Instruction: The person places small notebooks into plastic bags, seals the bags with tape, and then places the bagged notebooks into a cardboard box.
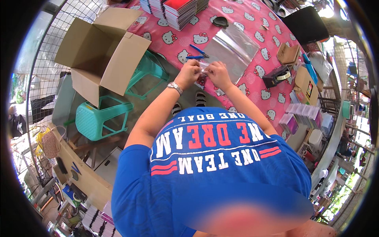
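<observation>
My left hand [190,72] and my right hand [218,72] meet at the near edge of the pink table. Between their closed fingertips is a small piece of clear, shiny plastic [203,68]. Most of it is covered by the fingers, so its exact form cannot be made out. Just beyond the hands lie blue-handled pliers [197,52] with their handles spread. A flat stack of clear plastic sheets [231,49] spreads over the cloth past my right hand. Farther back rests a small dark green oval object [220,21].
Stacked books [179,14] stand at the far edge. At right are a tape dispenser [276,77], an opened carton [306,85] and more booklets [302,116]. An open cardboard box [89,53] sits on a green stool [146,75] at left, near another green stool [94,120].
</observation>
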The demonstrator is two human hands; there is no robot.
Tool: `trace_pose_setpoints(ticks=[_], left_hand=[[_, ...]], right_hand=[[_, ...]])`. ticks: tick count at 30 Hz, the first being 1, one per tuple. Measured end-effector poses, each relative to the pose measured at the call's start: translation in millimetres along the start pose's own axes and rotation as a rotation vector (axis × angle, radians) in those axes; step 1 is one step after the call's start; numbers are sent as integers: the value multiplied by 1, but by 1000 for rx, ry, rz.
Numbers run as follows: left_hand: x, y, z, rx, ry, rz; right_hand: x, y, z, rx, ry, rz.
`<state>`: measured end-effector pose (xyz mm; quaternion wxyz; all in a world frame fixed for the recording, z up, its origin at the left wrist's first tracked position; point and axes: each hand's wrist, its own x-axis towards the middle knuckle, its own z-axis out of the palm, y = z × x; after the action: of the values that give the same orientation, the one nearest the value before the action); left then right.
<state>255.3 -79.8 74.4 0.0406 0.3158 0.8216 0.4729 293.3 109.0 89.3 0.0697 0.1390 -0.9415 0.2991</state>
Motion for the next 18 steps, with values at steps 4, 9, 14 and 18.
trace_pose_setpoints(ticks=[4, 9, 14, 18], left_hand=[[3, 2, 2, 134, 124, -277], [36, -4, 7, 415, -63, -406], [65, 26, 1, 468, -337, -506], [69, 22, 9, 416, -282, -367]], right_hand=[[3, -3, 12, -66, 57, 261], [19, 4, 8, -280, -165, 432], [-19, 101, -44, 64, 419, 30], [-137, 234, -127, 54, 1068, 1130]])
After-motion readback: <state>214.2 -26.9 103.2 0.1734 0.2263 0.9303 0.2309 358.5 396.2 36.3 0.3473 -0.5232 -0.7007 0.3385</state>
